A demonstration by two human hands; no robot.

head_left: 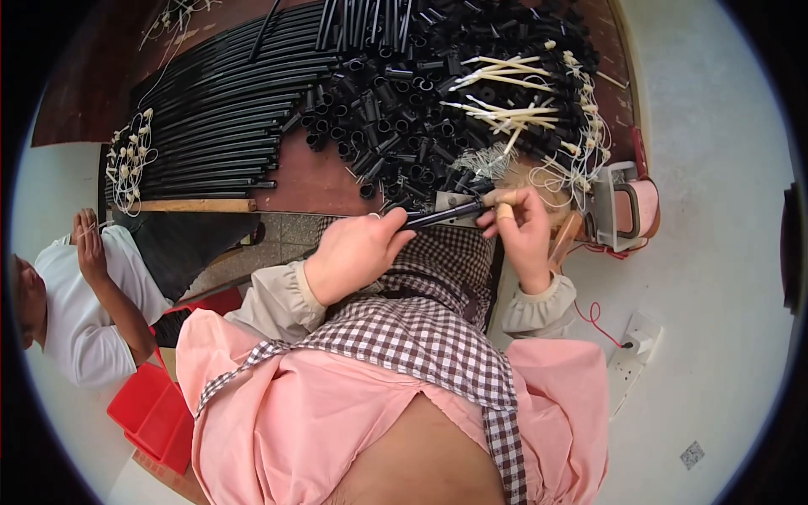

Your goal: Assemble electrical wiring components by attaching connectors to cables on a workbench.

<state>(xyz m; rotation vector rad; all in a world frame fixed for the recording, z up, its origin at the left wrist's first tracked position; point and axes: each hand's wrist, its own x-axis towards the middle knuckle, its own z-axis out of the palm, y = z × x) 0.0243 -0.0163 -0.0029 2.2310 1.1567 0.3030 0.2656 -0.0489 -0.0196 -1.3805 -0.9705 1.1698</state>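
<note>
A slim black tube (442,215) lies almost level between my two hands, just off the near edge of the table. My left hand (353,252) is closed around its left end, thumb along the top. At the other end, my right hand (523,231) pinches the tube's tip, and pale tape wraps its thumb and a finger. What the right fingertips cover at the tip is hidden. Right behind the tube, a heap of small metal pins (484,162) lies beside many short black sleeves (379,126).
Long black tubes (219,118) lie in rows at the left, behind a wooden strip (198,205). Cream sticks (509,114) and white corded connectors (589,126) rest at the right. A pink-and-grey device (627,210) stands at the right edge. Another person (101,295) sits left, near red bins (156,412).
</note>
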